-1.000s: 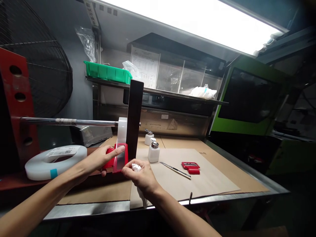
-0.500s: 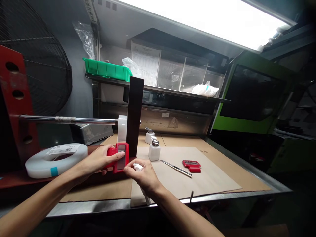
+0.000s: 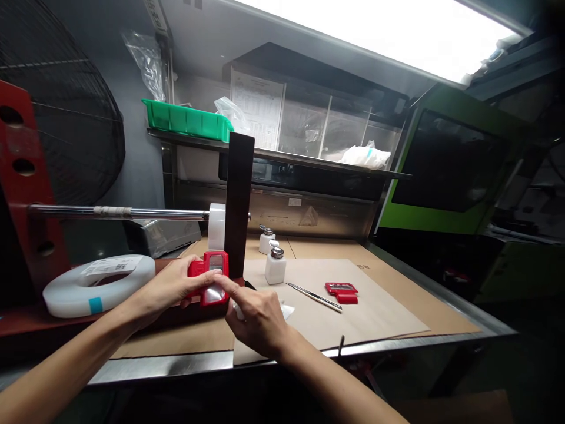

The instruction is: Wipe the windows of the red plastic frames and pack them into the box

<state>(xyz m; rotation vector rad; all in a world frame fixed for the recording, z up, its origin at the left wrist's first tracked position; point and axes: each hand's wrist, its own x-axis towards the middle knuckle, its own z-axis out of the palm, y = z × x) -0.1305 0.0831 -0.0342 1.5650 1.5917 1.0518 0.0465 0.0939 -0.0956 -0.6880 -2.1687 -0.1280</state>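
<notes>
My left hand [image 3: 174, 282] grips a red plastic frame [image 3: 215, 295] with a glossy window, its thumb lying across the window. At that window is the outstretched index finger of my right hand [image 3: 260, 315]. The other right-hand fingers are curled round a crumpled white wipe [image 3: 286, 310], which shows at both sides of the hand. Just behind the held frame stand a black upright plate [image 3: 239, 200] and a narrow roll of clear film [image 3: 216, 227] on a metal rod [image 3: 145, 214]. A similar red frame [image 3: 346, 293] lies on the paper to the right.
A slim knife [image 3: 314, 297] and two white pump bottles, one nearer [image 3: 275, 268] and one farther [image 3: 266, 241], are on the bench. A large film roll [image 3: 57, 294] lies at left. Above, a shelf [image 3: 304, 158] carries a green bin [image 3: 185, 121]; the metal bench edge [image 3: 176, 366] runs in front.
My right index finger has stretched out from a pinch and moved up onto the frame's window. More of the white wipe shows beside the right hand. My left hand keeps its hold.
</notes>
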